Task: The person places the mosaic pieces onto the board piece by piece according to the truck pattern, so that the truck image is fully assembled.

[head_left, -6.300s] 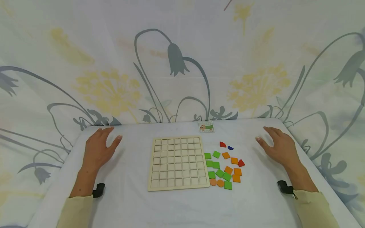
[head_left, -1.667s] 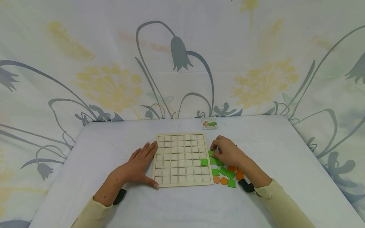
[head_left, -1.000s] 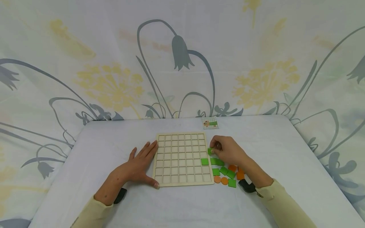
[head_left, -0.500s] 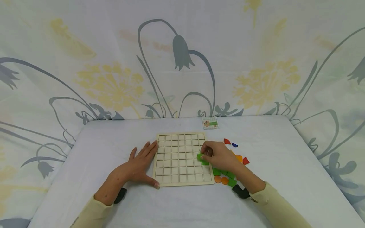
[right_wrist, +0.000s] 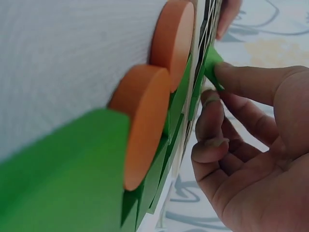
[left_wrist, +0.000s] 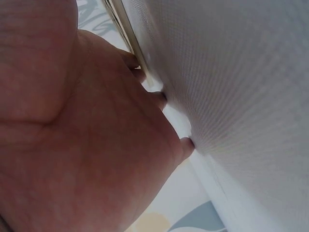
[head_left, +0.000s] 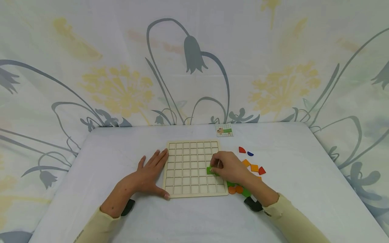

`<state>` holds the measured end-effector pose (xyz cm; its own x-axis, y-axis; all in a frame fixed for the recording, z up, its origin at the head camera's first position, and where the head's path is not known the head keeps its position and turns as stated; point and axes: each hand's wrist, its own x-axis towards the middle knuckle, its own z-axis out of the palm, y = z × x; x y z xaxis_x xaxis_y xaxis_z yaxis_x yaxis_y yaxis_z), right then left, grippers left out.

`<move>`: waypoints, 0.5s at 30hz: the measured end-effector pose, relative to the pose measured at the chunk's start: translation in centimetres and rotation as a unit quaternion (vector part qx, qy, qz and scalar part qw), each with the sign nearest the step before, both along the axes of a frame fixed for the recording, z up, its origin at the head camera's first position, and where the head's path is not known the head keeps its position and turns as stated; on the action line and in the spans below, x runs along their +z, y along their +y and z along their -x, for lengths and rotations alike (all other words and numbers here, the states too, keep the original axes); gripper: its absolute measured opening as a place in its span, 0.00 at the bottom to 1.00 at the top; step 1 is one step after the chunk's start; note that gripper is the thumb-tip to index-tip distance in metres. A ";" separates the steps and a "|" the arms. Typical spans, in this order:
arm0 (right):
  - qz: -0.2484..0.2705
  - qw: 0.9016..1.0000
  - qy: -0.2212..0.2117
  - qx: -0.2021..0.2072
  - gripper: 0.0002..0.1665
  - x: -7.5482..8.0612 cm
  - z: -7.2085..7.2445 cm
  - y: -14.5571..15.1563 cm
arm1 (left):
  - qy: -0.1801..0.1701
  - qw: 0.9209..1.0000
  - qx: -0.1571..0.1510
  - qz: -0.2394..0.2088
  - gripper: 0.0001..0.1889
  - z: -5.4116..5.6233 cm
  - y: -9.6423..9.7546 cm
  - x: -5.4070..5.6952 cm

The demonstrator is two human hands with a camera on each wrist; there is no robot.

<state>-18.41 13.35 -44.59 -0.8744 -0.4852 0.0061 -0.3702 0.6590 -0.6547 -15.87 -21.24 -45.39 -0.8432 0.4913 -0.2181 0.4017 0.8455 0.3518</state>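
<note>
A pale wooden grid board lies flat on the white-covered table. My left hand rests along its left edge, fingers spread and straight, the thumb at the near left corner. In the left wrist view its fingertips touch the cloth and the board's side. Over the board's right part, my right hand pinches a green square tile between thumb and finger. That tile stands tilted against the grid in the right wrist view. Another green tile in the grid is mostly hidden under the right hand.
Right of the board lie orange discs, green tiles, orange squares, red quarter-round pieces and a blue half-round piece; my right hand covers some. A small picture card lies behind the board.
Earlier both hands were apart from the board. My left hand has come to its left edge; my right hand has picked up a green tile from the right and carried it left over the grid.
</note>
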 end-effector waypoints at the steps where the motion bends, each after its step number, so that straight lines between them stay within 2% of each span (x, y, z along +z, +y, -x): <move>1: -0.005 1.000 0.004 0.000 0.08 0.0 0.0 -0.1 | 0.000 1.000 0.000 -0.001 0.79 0.0 0.0 0.0; 8: -0.015 1.000 0.024 0.013 0.03 0.2 -0.1 0.3 | -0.002 1.000 0.001 0.000 0.79 0.0 0.0 0.0; 15: 0.005 0.999 0.038 0.011 0.05 0.5 0.7 2.8 | -0.006 1.000 0.003 -0.003 0.80 0.0 0.0 -0.1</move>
<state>-19.14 16.10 -44.04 -0.8607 -0.5033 0.0762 -0.4327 0.6445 -0.6303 -15.91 -21.24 -45.44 -0.8433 0.4880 -0.2252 0.3932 0.8458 0.3606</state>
